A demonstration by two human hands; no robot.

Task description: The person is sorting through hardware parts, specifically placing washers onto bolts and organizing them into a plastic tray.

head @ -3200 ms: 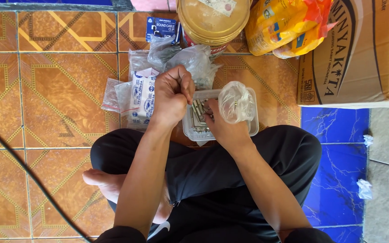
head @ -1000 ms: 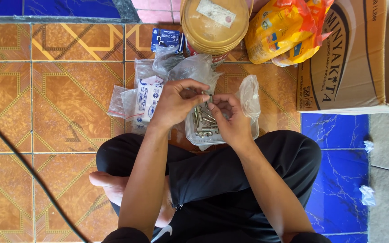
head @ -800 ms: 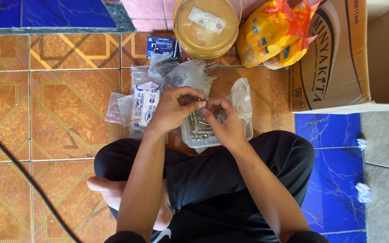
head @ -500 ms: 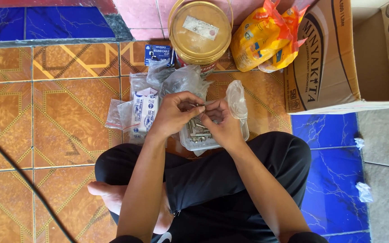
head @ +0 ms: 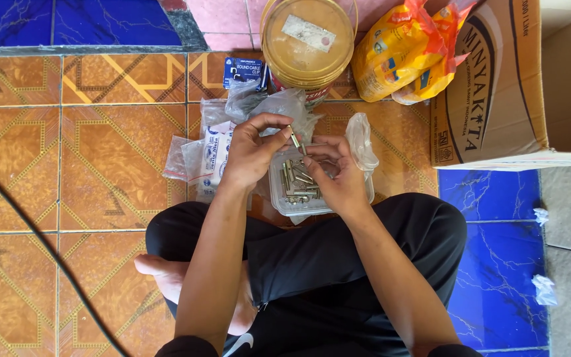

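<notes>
Floor tiles, orange with a yellow line pattern [head: 67, 165], are filling the left side, with a thin dark cable [head: 28, 218] running diagonally across them. Moving right, a pile of small clear plastic bags [head: 199, 155] is lying just beside the left hand [head: 249, 155], whose thumb and fingertips are pinching a short silver metal pin [head: 294, 137] and holding it just above the clear rectangular plastic tub [head: 358, 195]. That tub is sitting on the tiles right in front of the crossed legs, full of more silver metal pieces [head: 297, 182]. The right hand [head: 338, 175] is hovering over the tub with fingers curled, fingertips meeting near the pin; can't tell if it's gripping anything. Further right a round tan bucket lid [head: 308, 39], a yellow plastic bag [head: 404, 53] and a brown cardboard box [head: 497, 86] are sitting.
</notes>
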